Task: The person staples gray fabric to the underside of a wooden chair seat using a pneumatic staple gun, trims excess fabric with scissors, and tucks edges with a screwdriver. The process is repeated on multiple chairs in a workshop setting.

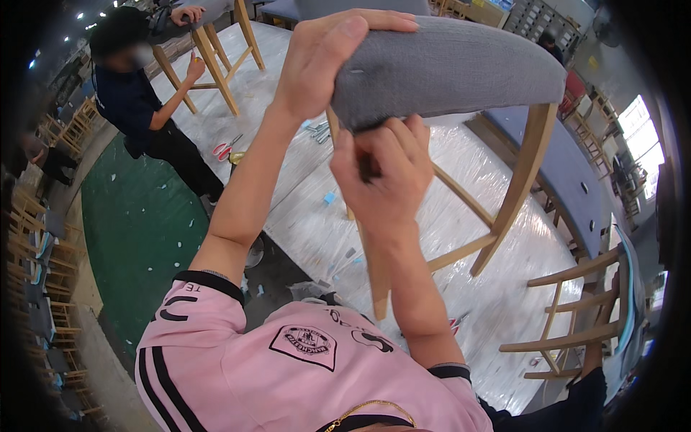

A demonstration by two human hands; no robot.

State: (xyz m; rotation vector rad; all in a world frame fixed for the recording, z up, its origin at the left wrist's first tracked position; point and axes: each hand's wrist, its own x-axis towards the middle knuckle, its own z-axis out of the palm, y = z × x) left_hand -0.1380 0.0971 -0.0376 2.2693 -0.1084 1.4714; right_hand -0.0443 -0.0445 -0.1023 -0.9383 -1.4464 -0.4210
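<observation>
A wooden stool or chair with a grey upholstered seat (461, 68) stands up close, its pale wooden leg (518, 187) slanting down on the right. My left hand (324, 61) clasps the seat's near left corner, its fingers reaching over the top and the thumb on the fabric. Just under that corner, my right hand (392, 169) is closed, with fingertips curled up against the lower edge of the grey fabric. A dark hollow shows inside the curled fingers. Whether a small item is also pinched there is hidden.
Red-handled scissors (222, 150) and loose bolts (319, 132) lie on the plastic-covered worktable (309, 209). At left, a co-worker (137, 93) handles another wooden stool (209, 68). A wooden chair frame (568, 317) sits at right, near another person's arm. Behind it is a long grey-blue padded piece (547, 155).
</observation>
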